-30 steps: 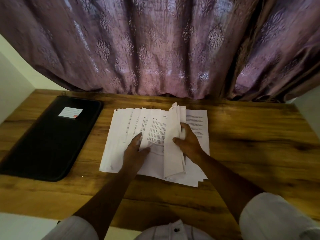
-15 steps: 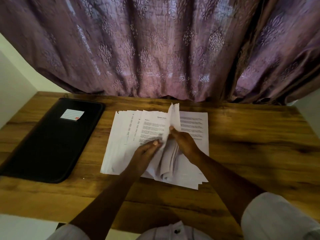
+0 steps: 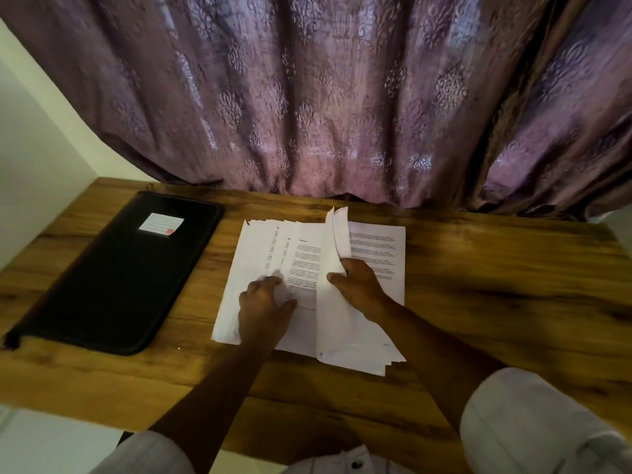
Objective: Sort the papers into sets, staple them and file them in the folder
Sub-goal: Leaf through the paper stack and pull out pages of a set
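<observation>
A fanned pile of white printed papers (image 3: 260,248) lies in the middle of the wooden table (image 3: 496,285). My right hand (image 3: 359,289) pinches a few raised sheets (image 3: 333,254) that stand on edge above the pile. My left hand (image 3: 265,302) rests on the left part of the fan, its fingers blurred and bent on the sheets. A closed black zip folder (image 3: 113,278) with a white label (image 3: 160,225) lies flat at the left. No stapler is in view.
A purple patterned curtain (image 3: 325,97) hangs along the table's far edge. A white wall (image 3: 30,159) borders the left side. Bare wood (image 3: 513,268) stretches to the right of the papers.
My left hand has drawn back left from the raised sheets onto the fanned pile. My right hand still holds the sheets upright, which have straightened.
</observation>
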